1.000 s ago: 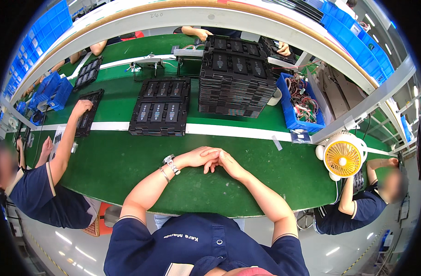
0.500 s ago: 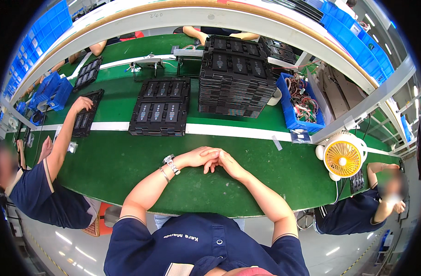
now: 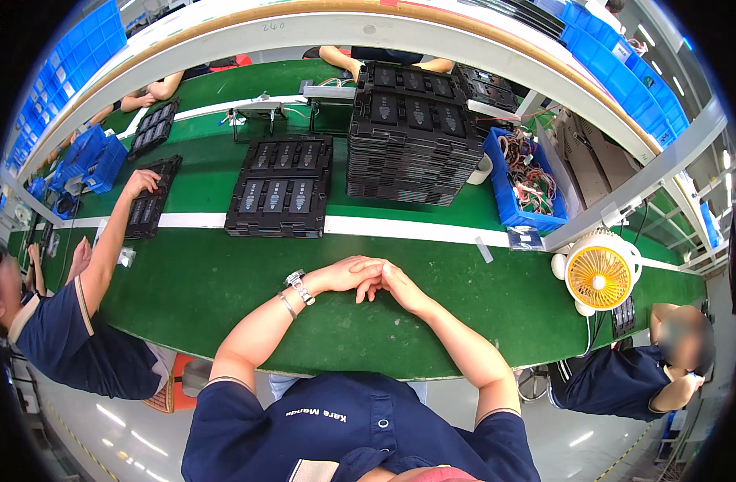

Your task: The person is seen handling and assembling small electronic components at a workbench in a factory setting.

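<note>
My left hand point(image 3: 344, 275) and my right hand point(image 3: 402, 289) rest together on the green tabletop point(image 3: 400, 345), their fingers folded against each other. Both are closed and no object shows in them. A metal watch point(image 3: 296, 283) and a bracelet point(image 3: 288, 306) circle my left wrist. Beyond my hands, to the left, stands a low stack of black plastic trays point(image 3: 273, 197) with rows of slots. Farther off and to the right rises a much taller stack of similar trays point(image 3: 412, 136). Neither stack touches my hands.
A yellow and white fan point(image 3: 599, 277) stands at right, near a blue bin of wires point(image 3: 529, 185). At left, a co-worker's hand point(image 3: 146, 181) touches a black tray point(image 3: 147, 213). Another person point(image 3: 617, 377) sits at right. A shelf beam point(image 3: 368, 30) spans the top.
My hands have not moved. The person at right has shifted head and arms. At far left, the co-worker's head has moved, and hands farther back have come together on the table.
</note>
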`<move>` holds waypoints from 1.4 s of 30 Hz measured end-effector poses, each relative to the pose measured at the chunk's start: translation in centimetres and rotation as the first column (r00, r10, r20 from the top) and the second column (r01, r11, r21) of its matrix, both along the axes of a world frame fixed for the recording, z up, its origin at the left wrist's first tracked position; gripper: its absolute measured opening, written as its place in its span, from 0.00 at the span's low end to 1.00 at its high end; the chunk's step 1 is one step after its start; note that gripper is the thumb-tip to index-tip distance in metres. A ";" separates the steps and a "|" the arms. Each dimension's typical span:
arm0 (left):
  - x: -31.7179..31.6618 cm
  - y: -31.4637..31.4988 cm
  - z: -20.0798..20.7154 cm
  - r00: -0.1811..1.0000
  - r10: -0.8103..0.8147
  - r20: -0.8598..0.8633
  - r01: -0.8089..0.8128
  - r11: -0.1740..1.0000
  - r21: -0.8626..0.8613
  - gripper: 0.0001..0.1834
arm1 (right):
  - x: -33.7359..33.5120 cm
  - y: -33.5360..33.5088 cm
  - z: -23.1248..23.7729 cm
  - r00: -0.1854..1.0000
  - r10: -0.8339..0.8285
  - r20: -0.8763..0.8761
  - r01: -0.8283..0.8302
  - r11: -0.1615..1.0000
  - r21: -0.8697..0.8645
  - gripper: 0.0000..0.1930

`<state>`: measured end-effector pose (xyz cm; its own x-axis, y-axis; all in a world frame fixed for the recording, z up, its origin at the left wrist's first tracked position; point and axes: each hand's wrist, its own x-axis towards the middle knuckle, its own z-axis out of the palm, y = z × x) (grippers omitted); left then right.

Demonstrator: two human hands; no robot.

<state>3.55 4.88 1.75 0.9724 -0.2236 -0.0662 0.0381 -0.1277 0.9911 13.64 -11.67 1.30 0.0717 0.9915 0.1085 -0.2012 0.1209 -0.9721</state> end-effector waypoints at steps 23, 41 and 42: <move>0.1 0.2 -1.0 1.000 -0.019 0.001 0.019 1.000 0.003 0.32 | 0.1 0.1 -0.2 1.000 0.014 -0.026 -0.014 1.000 0.016 0.35; 0.1 0.1 -0.8 1.000 -0.006 0.017 0.006 1.000 -0.016 0.33 | 0.2 0.1 -0.5 0.999 0.025 -0.020 -0.025 1.000 0.012 0.33; 0.1 0.1 -0.7 1.000 0.004 0.030 -0.004 1.000 -0.009 0.32 | 0.3 0.1 -0.6 0.999 0.023 -0.022 -0.023 1.000 0.010 0.33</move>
